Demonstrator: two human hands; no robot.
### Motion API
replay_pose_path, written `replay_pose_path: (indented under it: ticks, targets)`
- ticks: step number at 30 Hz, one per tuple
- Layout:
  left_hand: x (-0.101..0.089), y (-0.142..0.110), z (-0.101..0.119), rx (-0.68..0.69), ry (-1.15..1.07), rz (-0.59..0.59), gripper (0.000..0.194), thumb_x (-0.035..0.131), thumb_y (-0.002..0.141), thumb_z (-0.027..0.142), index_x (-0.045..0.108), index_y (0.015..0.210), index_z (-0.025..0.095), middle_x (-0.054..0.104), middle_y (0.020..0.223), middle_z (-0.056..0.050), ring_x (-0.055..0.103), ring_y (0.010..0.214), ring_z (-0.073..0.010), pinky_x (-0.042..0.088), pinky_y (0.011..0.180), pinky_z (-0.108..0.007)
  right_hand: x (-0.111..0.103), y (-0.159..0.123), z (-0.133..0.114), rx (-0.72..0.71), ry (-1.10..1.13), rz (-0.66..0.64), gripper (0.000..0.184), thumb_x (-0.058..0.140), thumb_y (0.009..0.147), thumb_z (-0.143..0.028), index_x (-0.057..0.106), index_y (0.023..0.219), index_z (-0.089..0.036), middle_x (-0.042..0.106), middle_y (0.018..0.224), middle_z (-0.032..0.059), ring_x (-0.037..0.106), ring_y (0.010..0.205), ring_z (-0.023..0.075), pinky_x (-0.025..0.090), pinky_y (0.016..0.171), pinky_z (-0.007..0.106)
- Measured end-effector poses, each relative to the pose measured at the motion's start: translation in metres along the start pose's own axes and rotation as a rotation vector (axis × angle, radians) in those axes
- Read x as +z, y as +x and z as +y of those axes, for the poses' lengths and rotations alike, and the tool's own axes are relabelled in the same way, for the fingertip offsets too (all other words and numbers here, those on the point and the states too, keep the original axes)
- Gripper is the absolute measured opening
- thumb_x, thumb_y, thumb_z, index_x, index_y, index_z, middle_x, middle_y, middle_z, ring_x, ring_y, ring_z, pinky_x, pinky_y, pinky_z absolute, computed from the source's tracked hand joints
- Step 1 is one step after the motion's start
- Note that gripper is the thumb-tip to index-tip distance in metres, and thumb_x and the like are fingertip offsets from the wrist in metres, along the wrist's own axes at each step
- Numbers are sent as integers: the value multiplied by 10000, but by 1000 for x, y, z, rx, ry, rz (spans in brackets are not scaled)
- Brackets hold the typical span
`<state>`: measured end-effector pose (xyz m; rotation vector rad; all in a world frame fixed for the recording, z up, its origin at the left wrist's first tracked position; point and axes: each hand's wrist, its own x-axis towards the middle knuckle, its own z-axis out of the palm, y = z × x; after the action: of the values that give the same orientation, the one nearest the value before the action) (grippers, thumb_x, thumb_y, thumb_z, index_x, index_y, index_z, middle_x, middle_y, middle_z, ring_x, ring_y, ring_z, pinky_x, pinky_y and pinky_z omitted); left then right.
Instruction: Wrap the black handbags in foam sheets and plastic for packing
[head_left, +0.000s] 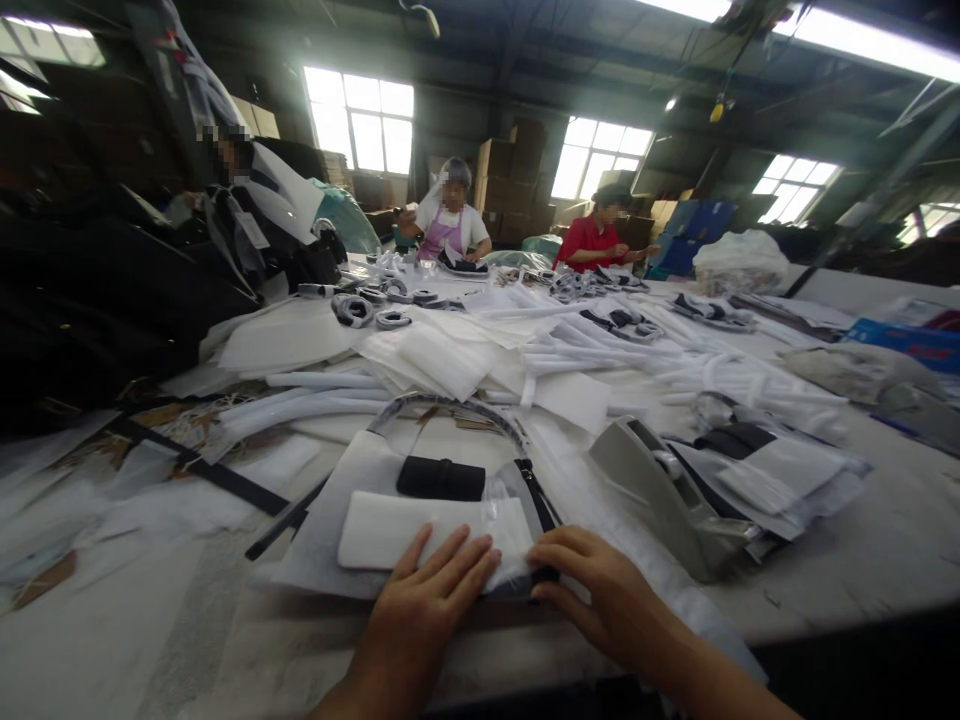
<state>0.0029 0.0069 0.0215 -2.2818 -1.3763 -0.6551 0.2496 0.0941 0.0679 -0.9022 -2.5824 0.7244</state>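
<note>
A handbag lies in front of me on a sheet of white wrapping, with plastic film around its curved handle [450,400]. Its black flap tab [441,478] shows above a white foam sheet [375,530] that covers the bag's front. My left hand [431,605] rests flat on this foam sheet, fingers stretched out. At the bag's lower right corner, my right hand [600,590] has thumb and fingers closed around a black strap [541,510] end or edge; which of the two is partly hidden. Just right of the bag stands a grey tape dispenser [652,490].
Another wrapped black bag [750,460] lies behind the tape dispenser. White foam sheets [435,355] and foam tubes [592,350] cover the table's middle. Dark bags [97,300] are heaped at the left. Two people [450,225] sit across the table, and another person [232,180] is at the left.
</note>
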Motion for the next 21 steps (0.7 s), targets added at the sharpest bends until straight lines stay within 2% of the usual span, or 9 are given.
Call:
replay_pose_path:
  ticks: [3,7,11,14,18,20,21]
  targets:
    - [2,-1,1,-9,-9,-1,398,311,1065,204,591,1340,272,623,1370,81,598,1244,-130,128,1253,-349,2,4,-3,67,129,-26,204,689,870,-211,734,1068,-230,667,996,51,642,926,191,505,853,305]
    - [1,0,1,-5,-22,-6,400,331,1053,169,590,1338,273,633,1360,79,598,1245,-124,147,1251,-343,-3,11,-7,141,204,-93,252,706,843,-154,764,1051,-282,644,926,21,625,905,182,489,861,310]
    - [0,0,0,-6,-27,-9,409,332,1047,148,591,1337,275,630,1363,76,592,1252,-124,158,1249,-344,-4,14,-3,128,236,-122,257,704,847,-136,774,1033,-300,644,913,12,625,909,172,489,874,312]
    - [2,-2,0,3,-30,-30,409,350,1044,151,557,1373,277,626,1373,57,574,1275,-128,229,1232,-351,-3,12,7,-22,171,-106,198,699,872,-187,774,1018,-297,644,934,21,625,923,169,503,869,317]
    - [4,-5,-1,5,-23,-52,395,343,1061,218,524,1405,289,617,1387,44,567,1285,-138,274,1216,-370,-2,-1,16,-430,-186,18,304,561,928,-125,709,1153,-265,659,944,36,619,895,167,455,1011,441]
    - [3,-5,-1,9,-16,-44,391,327,1068,255,524,1404,295,620,1383,45,567,1284,-139,273,1215,-372,-5,-10,15,-543,-313,64,294,548,925,-93,674,1168,-202,688,975,45,637,906,160,408,1078,444]
    - [3,-5,-1,11,-11,-37,392,320,1070,267,523,1404,300,619,1384,47,565,1286,-137,268,1217,-372,-7,-14,13,-567,-326,75,223,577,922,-113,673,1112,-176,700,981,46,648,919,161,389,1100,430]
